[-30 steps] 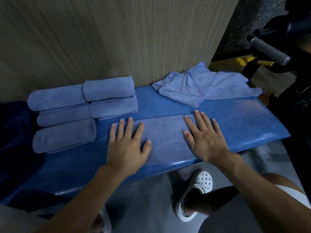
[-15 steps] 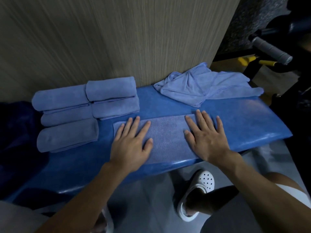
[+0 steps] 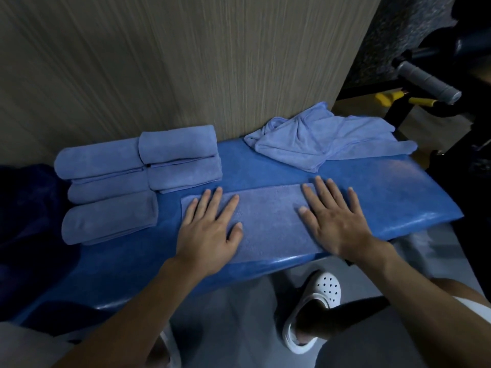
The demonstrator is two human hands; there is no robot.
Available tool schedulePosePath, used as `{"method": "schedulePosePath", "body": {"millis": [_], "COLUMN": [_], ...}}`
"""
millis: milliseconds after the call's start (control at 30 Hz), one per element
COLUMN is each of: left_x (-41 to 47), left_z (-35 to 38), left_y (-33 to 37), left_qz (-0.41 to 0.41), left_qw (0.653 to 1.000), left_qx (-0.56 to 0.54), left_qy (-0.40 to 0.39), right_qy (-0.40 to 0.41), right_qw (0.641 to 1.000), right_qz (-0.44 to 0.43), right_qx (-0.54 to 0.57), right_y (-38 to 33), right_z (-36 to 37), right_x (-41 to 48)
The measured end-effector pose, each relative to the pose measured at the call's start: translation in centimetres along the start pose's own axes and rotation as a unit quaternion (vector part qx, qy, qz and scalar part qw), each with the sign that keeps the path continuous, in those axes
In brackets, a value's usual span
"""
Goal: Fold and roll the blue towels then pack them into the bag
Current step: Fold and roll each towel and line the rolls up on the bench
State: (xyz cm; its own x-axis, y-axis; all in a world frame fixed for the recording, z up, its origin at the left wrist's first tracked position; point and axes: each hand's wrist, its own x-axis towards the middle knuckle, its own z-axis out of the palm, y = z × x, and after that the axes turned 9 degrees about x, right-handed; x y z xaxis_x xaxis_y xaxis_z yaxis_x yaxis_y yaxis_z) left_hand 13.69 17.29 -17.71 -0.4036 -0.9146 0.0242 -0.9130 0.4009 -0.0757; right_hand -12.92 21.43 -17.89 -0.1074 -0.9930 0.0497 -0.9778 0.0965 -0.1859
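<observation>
A folded blue towel [image 3: 268, 221] lies flat along the front of the blue padded bench [image 3: 385, 192]. My left hand [image 3: 210, 229] presses flat on its left part, fingers spread. My right hand [image 3: 334, 219] presses flat on its right end, fingers spread too. Several rolled blue towels [image 3: 138, 181] sit in a group at the left of the bench, against the wall. A loose heap of unfolded blue towels [image 3: 324, 139] lies at the back right. A dark blue shape [image 3: 29, 208] at the far left may be the bag; I cannot tell.
A wood-grain wall panel [image 3: 186, 62] rises directly behind the bench. Gym equipment with a grey foam-covered bar [image 3: 427, 82] and yellow parts [image 3: 388, 98] stands at the right. My foot in a white clog [image 3: 316, 301] rests on the grey floor below the bench edge.
Both hands have slid slightly outward and forward over the folded towel, smoothing it. The towel stays flat in the same place.
</observation>
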Motion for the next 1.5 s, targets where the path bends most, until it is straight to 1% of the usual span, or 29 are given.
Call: {"method": "schedulePosePath", "body": {"millis": [100, 167, 233, 267, 367, 467, 533, 567, 633, 700, 733, 800, 900, 967, 1000, 1067, 1133, 1167, 1233, 1300, 1333, 1433, 1500], "left_x": [1.1, 1.8, 2.1, 2.1, 1.6, 0.0, -0.8, -0.8, -0.4, 0.3, 0.6, 0.6, -0.2, -1.2, -1.6, -1.7, -0.9, -0.4, 0.4, 0.3, -0.1, -1.6, -2.5], "left_z": [-1.0, -1.5, -1.4, -1.4, -1.4, -1.9, -2.6, -2.8, -2.8, -2.5, -2.2, -1.8, -2.3, -3.2, -3.6, -4.0, -4.0, -4.2, -4.0, -3.5, -3.4, -3.9, -3.8], "left_y": [0.4, 0.9, 1.3, 1.3, 0.7, 0.1, -0.2, -0.3, -0.4, -0.2, 0.0, 0.5, 0.5, 0.4, 0.4, 0.3, 0.1, 0.0, -0.1, -0.2, -0.3, -1.0, -1.8], "left_qz": [0.011, 0.067, 0.120, 0.127, 0.112, 0.096, 0.084, 0.084, 0.116, 0.174, 0.189, 0.185, 0.168, 0.159, 0.155, 0.157, 0.158, 0.162, 0.167, 0.157, 0.148, 0.134, 0.133], "left_qw": [1.000, 0.998, 0.992, 0.991, 0.992, 0.991, 0.991, 0.992, 0.991, 0.984, 0.982, 0.982, 0.984, 0.983, 0.982, 0.981, 0.984, 0.985, 0.985, 0.983, 0.983, 0.982, 0.985], "left_qx": [0.014, 0.012, 0.025, 0.032, 0.056, 0.088, 0.100, 0.093, 0.053, 0.018, 0.014, 0.026, 0.051, 0.082, 0.100, 0.116, 0.073, 0.048, 0.036, 0.060, 0.074, 0.119, 0.109], "left_qy": [-0.024, -0.013, -0.013, -0.018, -0.012, -0.001, 0.013, 0.028, 0.050, 0.024, 0.008, -0.020, -0.036, -0.041, -0.033, 0.010, 0.038, 0.024, -0.028, -0.079, -0.083, -0.063, -0.014], "right_qy": [0.048, 0.089, 0.105, 0.102, 0.069, 0.036, 0.036, 0.042, 0.063, 0.068, 0.064, 0.058, 0.044, 0.027, 0.016, 0.006, 0.014, 0.015, 0.004, -0.013, -0.022, -0.044, -0.041], "right_qw": [0.999, 0.995, 0.992, 0.993, 0.996, 0.994, 0.989, 0.988, 0.990, 0.993, 0.994, 0.995, 0.995, 0.993, 0.991, 0.986, 0.986, 0.987, 0.988, 0.987, 0.985, 0.974, 0.965], "right_qz": [-0.018, -0.038, -0.049, -0.049, -0.058, -0.106, -0.142, -0.145, -0.125, -0.097, -0.089, -0.087, -0.094, -0.115, -0.129, -0.153, -0.153, -0.147, -0.139, -0.144, -0.148, -0.183, -0.213], "right_qx": [-0.009, -0.030, -0.042, -0.044, -0.027, 0.020, 0.029, 0.023, 0.007, -0.006, -0.008, -0.006, 0.007, 0.031, 0.045, 0.061, 0.063, 0.063, 0.064, 0.071, 0.083, 0.123, 0.149], "right_y": [-1.3, -2.1, -2.2, -2.2, -1.8, -2.2, -2.5, -2.7, -3.1, -3.4, -3.4, -3.6, -4.2, -4.6, -4.8, -5.3, -5.7, -5.9, -6.0, -6.0, -6.0, -6.5, -7.0], "right_z": [-1.0, -1.8, -2.0, -2.0, -1.8, -1.7, -1.5, -1.5, -1.6, -1.7, -1.6, -1.4, -1.4, -1.3, -1.3, -1.3, -1.4, -1.3, -1.2, -0.9, -0.8, -0.6, -0.3], "right_x": [-0.4, -1.0, -1.7, -2.0, -1.9, -1.5, -1.3, -1.3, -1.2, -1.3, -1.4, -1.3, -1.0, -0.7, -0.6, -0.4, -0.3, -0.2, -0.2, -0.2, -0.1, 0.3, 0.5]}}
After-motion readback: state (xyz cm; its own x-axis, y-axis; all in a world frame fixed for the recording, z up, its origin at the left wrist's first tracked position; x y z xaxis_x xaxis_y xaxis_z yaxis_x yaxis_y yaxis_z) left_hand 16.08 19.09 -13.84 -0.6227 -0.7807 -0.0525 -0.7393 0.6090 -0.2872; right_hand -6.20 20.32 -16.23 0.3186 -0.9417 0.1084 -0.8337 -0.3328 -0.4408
